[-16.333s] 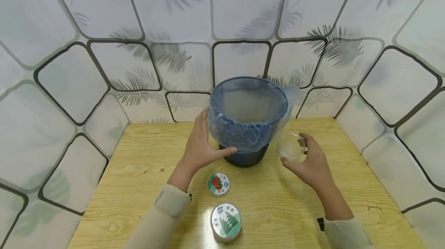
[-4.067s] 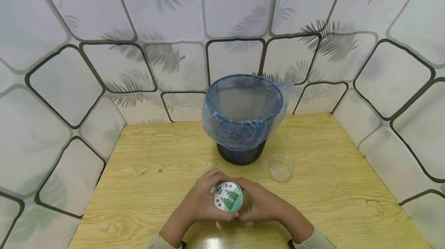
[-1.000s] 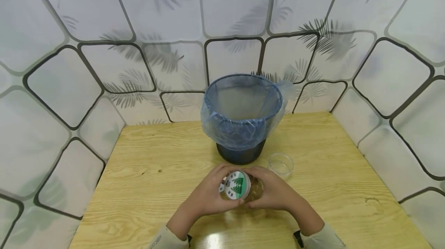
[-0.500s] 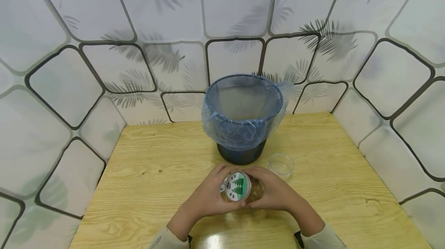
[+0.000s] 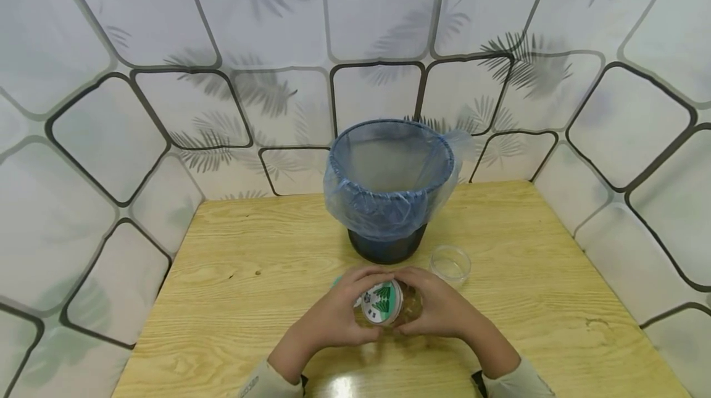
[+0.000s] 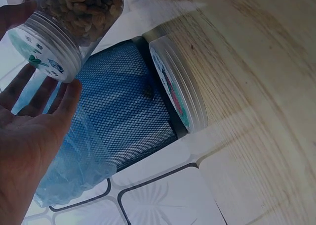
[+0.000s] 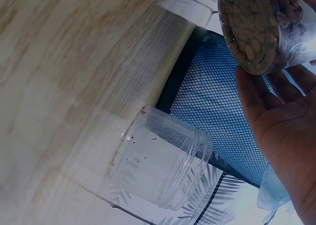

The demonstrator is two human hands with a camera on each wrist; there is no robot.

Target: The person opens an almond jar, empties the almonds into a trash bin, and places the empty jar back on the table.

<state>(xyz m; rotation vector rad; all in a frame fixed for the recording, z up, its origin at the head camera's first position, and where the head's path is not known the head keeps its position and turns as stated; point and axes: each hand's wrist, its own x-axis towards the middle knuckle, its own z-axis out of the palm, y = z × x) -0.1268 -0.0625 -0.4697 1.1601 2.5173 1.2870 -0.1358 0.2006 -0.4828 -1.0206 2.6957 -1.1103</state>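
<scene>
Both hands hold a clear plastic jar [image 5: 411, 303] of brown dried pieces, tilted with its lid to the left. My left hand [image 5: 339, 318] grips the white-and-green lid [image 5: 381, 302], which is on the jar. With fingers and thumb curled round it, my right hand [image 5: 439, 302] grips the jar's body near its base. In the left wrist view, a second lid [image 6: 177, 84] with a red-and-green label stands on the table; only its teal edge shows past my left hand in the head view. An uncovered clear jar [image 5: 450, 265], with a few dark specks inside, stands right of my hands.
A dark mesh bin [image 5: 386, 247] lined with a blue plastic bag [image 5: 383, 216] stands just beyond my hands. The wooden table [image 5: 250, 244] is bounded by patterned white walls [image 5: 289, 102] at the back and sides.
The right hand set down the uncovered jar. Both hands took up the labelled jar, then tilted it. In the last half second, the left fingers and thumb have shifted round its lid.
</scene>
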